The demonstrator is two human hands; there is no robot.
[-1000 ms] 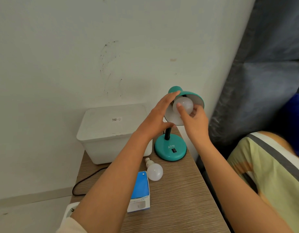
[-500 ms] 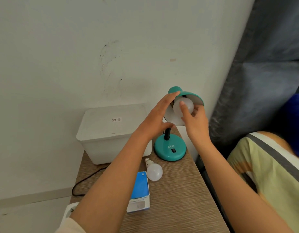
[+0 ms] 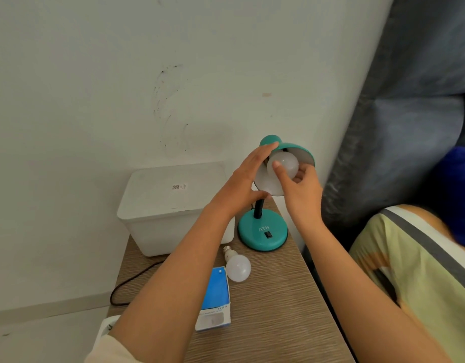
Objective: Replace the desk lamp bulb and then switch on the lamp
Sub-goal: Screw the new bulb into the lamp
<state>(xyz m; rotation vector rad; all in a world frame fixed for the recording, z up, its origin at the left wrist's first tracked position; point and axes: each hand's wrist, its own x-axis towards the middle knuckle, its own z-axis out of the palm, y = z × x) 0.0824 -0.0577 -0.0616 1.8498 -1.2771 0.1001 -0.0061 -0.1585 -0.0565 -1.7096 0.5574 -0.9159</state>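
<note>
A teal desk lamp stands on its round base (image 3: 262, 234) at the back right of a wooden table, with a black switch (image 3: 268, 234) on the base. My left hand (image 3: 241, 184) grips the teal shade (image 3: 296, 150) from the left. A white bulb (image 3: 286, 163) sits inside the shade, and my right hand (image 3: 299, 189) holds it with thumb and fingers. A second white bulb (image 3: 238, 267) lies on the table in front of the base, beside a blue and white bulb box (image 3: 215, 297).
A white lidded plastic bin (image 3: 171, 205) stands against the wall left of the lamp. A black cord (image 3: 131, 281) runs off the table's (image 3: 273, 323) left edge. A grey curtain (image 3: 399, 127) and striped bedding (image 3: 419, 271) are close on the right.
My right hand's thumb and fingers have shifted round the bulb in the shade. My left hand stays on the shade.
</note>
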